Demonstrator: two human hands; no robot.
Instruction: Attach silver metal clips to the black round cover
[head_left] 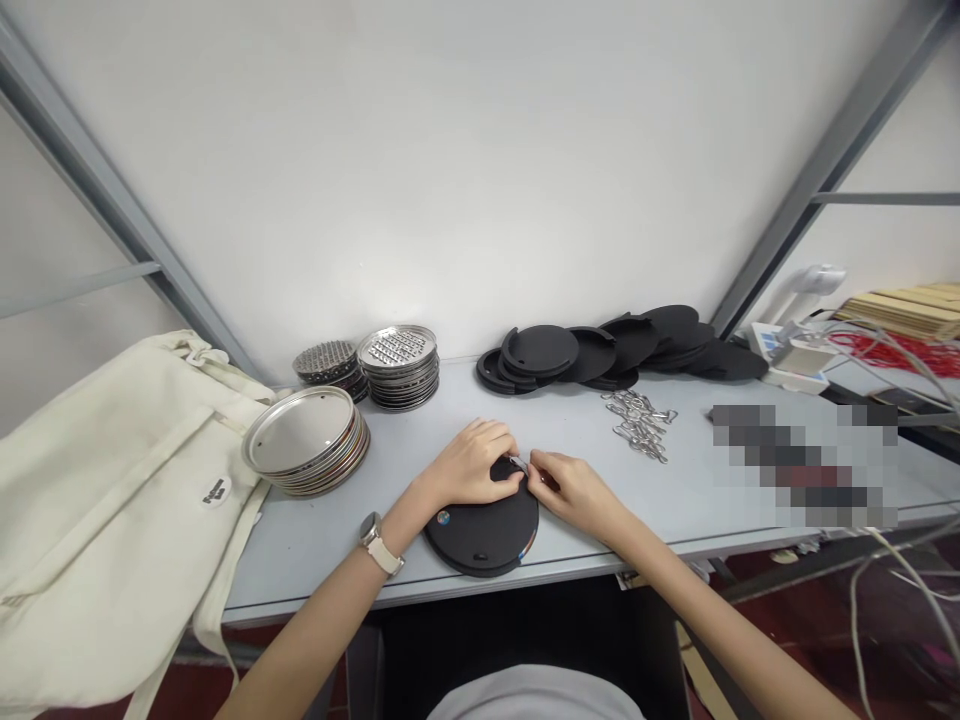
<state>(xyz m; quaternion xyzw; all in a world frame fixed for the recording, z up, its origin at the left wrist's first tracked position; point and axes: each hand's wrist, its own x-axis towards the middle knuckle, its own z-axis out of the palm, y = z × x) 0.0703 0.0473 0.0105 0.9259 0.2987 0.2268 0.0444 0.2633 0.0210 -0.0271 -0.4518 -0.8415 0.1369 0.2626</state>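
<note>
A black round case [480, 545] lies near the front edge of the table, with a coloured metallic edge showing at its right rim. My left hand [476, 465] is closed around its far edge, thumb on top. From the right, my right hand [570, 487] pinches a small silver metal clip [519, 464] at the case's far right rim. The fingers of both hands nearly meet there, and they partly hide the clip. Whether the clip is hooked through the case cannot be made out. Several similar silver snap clips [639, 425] lie in a loose pile to the right.
Behind the hands are black round cases [540, 352] in overlapping heaps. On the left stand stacked flat metal discs [304, 435] and stacked grater discs [397, 365]. A cream bag [127, 520] leans over the table's left end. A small white device [802, 355] stands at the right.
</note>
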